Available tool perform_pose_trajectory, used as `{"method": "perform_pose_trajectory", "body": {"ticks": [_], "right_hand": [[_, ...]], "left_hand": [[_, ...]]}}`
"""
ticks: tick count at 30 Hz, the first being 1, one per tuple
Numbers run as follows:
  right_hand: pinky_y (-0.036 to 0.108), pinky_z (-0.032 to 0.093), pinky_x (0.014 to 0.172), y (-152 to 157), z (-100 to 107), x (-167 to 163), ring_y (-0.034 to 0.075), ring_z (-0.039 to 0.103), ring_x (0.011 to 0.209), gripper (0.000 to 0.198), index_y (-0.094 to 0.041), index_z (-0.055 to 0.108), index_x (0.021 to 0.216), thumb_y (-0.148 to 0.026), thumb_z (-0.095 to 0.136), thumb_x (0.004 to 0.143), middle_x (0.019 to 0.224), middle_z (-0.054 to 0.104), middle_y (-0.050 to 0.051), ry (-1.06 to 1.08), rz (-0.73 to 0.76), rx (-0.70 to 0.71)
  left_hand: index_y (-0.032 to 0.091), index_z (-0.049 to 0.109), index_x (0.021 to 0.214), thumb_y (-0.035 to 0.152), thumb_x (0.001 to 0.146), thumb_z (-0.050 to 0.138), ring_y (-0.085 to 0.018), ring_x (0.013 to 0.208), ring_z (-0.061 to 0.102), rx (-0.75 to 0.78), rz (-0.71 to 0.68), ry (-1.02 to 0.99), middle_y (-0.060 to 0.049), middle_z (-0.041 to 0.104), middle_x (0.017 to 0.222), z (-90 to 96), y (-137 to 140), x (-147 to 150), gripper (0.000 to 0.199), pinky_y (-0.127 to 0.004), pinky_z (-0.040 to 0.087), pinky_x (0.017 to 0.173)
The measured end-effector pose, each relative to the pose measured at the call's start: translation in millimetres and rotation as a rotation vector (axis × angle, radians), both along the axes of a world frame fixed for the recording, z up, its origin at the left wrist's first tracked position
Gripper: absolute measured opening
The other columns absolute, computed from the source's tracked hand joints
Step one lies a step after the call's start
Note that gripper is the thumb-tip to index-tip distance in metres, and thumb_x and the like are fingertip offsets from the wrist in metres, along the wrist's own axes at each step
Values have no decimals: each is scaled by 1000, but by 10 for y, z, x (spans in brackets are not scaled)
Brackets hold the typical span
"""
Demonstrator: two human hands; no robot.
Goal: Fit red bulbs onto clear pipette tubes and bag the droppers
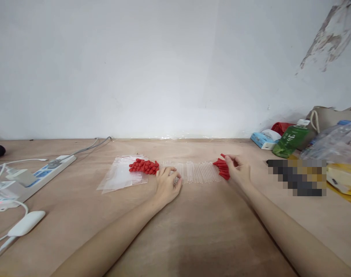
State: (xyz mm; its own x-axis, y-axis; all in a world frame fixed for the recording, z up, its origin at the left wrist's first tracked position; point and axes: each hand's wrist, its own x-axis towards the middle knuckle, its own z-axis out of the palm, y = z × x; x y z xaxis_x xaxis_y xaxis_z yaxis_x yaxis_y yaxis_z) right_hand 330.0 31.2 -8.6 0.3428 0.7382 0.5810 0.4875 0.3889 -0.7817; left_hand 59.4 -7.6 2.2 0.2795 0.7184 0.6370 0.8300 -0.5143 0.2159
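Observation:
My left hand (pixel 167 185) rests over the left end of a row of thin clear plastic tubes (pixel 203 172). Its fingers are bent and spread, with a gap beside the thumb; nothing shows held in them. By its fingertips a pile of small red rounded pieces (pixel 143 166) lies partly on clear plastic bags (pixel 117 179). At the row's other end, my right hand (pixel 239 169) pinches a slim red strip (pixel 223 155) between thumb and fingers. Just under that hand lies a bunch of similar red strips (pixel 221 166), partly covered by the fingers.
On the left sit a white power strip (pixel 67 158) with plugs and cables, and a white oval device (pixel 27 223). Toward the right are a blue tissue pack (pixel 263 141), a green bottle (pixel 292 140), plastic bags (pixel 334 142) and a blurred dark object (pixel 299 179). A wall stands behind.

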Motion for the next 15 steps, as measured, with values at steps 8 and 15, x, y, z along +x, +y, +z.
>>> {"method": "perform_pose_trajectory", "body": {"ticks": [8,15], "right_hand": [[33,36,71,-316,-4,-461,18,52,73,17,-21,65,84,-28,50,80,72,60,5,-651,47,221],[32,34,67,-367,-29,-485,18,49,71,17,-19,63,83,-26,48,81,71,58,5,-740,77,223]], "left_hand": [[15,62,68,36,69,61,-34,104,41,-108,240,63,-16,53,107,98,434,485,21,-50,31,85],[9,66,71,35,68,56,-40,108,37,-225,322,132,-24,54,104,159,537,620,28,-53,26,87]]}}
